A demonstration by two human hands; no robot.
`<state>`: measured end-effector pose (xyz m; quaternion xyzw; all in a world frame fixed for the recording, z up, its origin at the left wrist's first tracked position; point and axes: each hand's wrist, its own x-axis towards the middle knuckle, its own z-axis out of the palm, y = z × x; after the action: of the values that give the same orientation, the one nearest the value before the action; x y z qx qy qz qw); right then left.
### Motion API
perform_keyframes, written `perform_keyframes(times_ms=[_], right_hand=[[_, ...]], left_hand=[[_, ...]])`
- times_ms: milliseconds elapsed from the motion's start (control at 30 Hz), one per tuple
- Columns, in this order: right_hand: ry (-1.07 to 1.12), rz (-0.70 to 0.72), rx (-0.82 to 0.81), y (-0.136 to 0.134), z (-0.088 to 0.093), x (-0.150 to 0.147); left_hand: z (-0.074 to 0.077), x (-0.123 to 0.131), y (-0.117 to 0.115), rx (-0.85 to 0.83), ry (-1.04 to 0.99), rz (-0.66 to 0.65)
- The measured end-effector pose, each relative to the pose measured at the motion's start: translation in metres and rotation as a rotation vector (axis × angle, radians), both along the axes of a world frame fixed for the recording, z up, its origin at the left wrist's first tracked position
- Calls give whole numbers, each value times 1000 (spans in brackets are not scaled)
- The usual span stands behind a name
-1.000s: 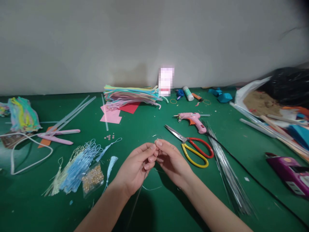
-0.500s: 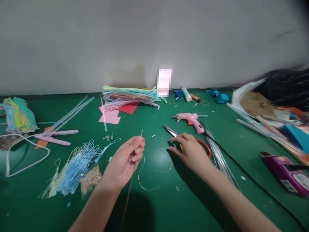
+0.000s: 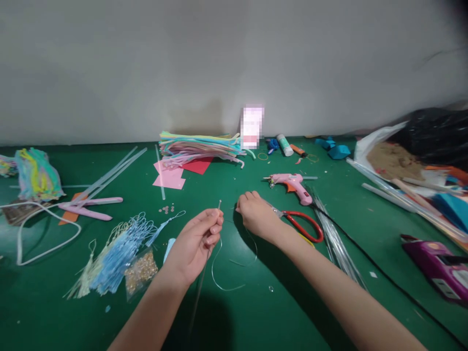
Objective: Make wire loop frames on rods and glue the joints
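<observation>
My left hand (image 3: 195, 243) is closed in a pinch around a thin straight wire (image 3: 199, 297). A small pale tip pokes out above the fingers, and the wire's long end hangs down toward me. Just to the right, my right hand (image 3: 258, 217) lies low over the table, its fingers closed at the upper end of a thin curled strand (image 3: 256, 251). What its fingertips hold is hidden. Another curled strand (image 3: 215, 280) lies below my left hand. Red-handled scissors (image 3: 303, 224) lie partly behind my right wrist.
A pink glue gun (image 3: 292, 183) lies beyond the scissors, its black cord running right past a bundle of wires (image 3: 336, 243). Blue tassels (image 3: 117, 263) and a bag of beads (image 3: 141, 273) lie left. Pipe cleaners (image 3: 201, 146) are at the back; a purple device (image 3: 437, 265) sits right.
My right hand has moved left from over the scissors to the curled strand, and its fingers have closed. The scissors' red handles are now uncovered. My left hand keeps its hold.
</observation>
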<state>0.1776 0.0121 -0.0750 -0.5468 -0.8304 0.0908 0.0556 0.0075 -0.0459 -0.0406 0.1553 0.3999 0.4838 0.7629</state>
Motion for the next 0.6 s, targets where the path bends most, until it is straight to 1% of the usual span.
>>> perform_keyframes(times_ms=[100, 167, 267, 467, 533, 600], right_hand=[[41, -14, 4, -4, 7, 11], [55, -10, 38, -2, 8, 15], [-3, 46, 100, 3, 2, 12], [-93, 134, 91, 8, -13, -6], [-107, 159, 88, 6, -14, -10], [-103, 188, 79, 4, -11, -10]], left_hand=[[4, 0, -2, 40, 28, -6], [6, 0, -3, 53, 33, -6], [5, 1, -3, 52, 40, -1], [3, 1, -1, 26, 39, 5], [3, 0, -1, 27, 44, 2], [2, 0, 0, 30, 50, 3]])
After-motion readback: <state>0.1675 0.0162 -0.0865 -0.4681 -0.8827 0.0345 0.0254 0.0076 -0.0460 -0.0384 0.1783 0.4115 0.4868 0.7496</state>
